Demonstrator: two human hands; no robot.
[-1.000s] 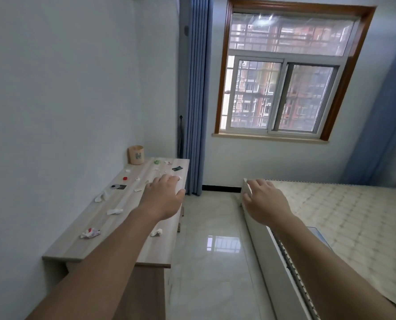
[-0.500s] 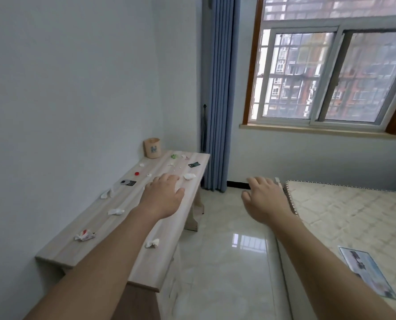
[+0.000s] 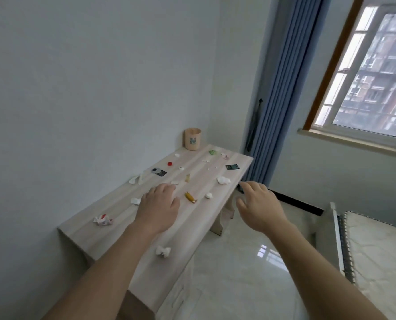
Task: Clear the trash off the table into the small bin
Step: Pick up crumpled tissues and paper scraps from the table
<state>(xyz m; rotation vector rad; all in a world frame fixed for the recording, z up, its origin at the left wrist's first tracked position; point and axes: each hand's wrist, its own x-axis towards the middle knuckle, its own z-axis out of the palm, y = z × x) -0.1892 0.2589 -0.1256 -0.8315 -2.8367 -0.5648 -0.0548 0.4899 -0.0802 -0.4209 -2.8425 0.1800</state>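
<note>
Walls: I see plain pale wall.
Floor: glossy tile.
Right: window, blue curtain, mattress.

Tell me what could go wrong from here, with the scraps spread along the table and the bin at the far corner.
1. The small bin stands at the table's far end, so carried scraps may drop on the way.
2. The white wad and crumpled tissue lie near the open edge; a sweep by the left hand could knock them to the floor.
3. Tiny crumbs are easily missed. The right hand is empty.
</note>
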